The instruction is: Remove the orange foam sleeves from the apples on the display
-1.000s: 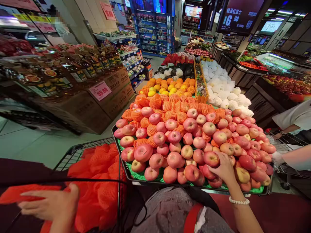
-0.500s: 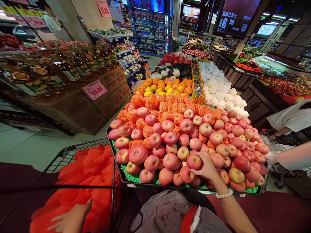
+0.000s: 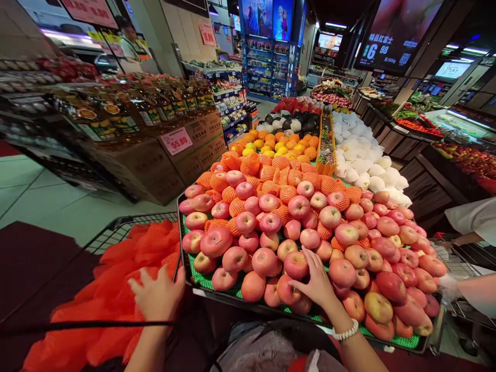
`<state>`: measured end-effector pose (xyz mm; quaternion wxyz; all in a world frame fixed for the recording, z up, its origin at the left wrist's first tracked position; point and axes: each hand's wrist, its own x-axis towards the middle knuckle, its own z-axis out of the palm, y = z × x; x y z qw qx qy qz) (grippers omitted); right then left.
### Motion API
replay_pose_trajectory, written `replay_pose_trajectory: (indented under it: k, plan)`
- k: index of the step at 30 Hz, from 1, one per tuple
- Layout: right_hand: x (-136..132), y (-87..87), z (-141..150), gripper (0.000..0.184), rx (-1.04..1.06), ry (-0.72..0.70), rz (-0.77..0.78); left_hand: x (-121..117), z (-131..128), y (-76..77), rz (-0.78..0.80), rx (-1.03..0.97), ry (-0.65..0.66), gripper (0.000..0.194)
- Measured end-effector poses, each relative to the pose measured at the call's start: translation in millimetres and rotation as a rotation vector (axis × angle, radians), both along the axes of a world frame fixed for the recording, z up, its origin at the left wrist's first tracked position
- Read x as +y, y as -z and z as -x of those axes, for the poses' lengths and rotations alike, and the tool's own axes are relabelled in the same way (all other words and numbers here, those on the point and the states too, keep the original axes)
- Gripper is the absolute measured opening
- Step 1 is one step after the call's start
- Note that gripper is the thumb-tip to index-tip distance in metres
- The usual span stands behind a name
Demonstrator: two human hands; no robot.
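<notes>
My right hand (image 3: 320,287) rests at the front of a heaped display of apples. Its thumb and fingers curve round the right side of one red apple (image 3: 295,265), which still sits among the others. Over at the left, my left hand (image 3: 159,295) hangs with its fingers spread, holding nothing. Beneath and behind it lies a pile of red-orange foam fruit nets (image 3: 112,289) in a wire cart (image 3: 116,223). More apples (image 3: 265,262) surround the right hand, some still in orange foam sleeves (image 3: 287,194).
The black-edged display stand (image 3: 217,295) has a green mat. Behind the apples are yellow fruit (image 3: 267,149) and white-netted fruit (image 3: 352,150). Boxes (image 3: 201,135) with oil bottles stand left. At the right edge, another person's arm (image 3: 478,289) reaches beside a metal cart.
My left hand has risen and moved right, its fingers spreading. My right hand stays at the same apple. The view has shifted, so the surroundings sit further right.
</notes>
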<state>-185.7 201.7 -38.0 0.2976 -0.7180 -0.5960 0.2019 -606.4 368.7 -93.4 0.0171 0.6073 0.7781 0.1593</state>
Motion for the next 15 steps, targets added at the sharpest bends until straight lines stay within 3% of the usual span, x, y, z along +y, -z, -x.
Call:
replay_pose_trajectory:
  k: [3, 6, 9, 15]
  plan:
    - [-1, 3.3, 2, 0.101, -0.009, -0.001, -0.011, 2, -24, -14.4, -0.099, -0.024, 0.063, 0.067]
    - [1, -0.2, 3, 0.1, -0.012, -0.013, 0.006, 19, -29, -25.2, -0.148, -0.041, 0.095, 0.067]
    - [4, -7.6, 6, 0.096, -0.004, -0.015, 0.045, 51, -22, -31.6, -0.207, -0.064, 0.167, 0.065]
    - [9, -22.6, 19, 0.09, 0.013, 0.064, 0.088, 134, -18, -32.6, -0.113, -0.182, 0.563, 0.066]
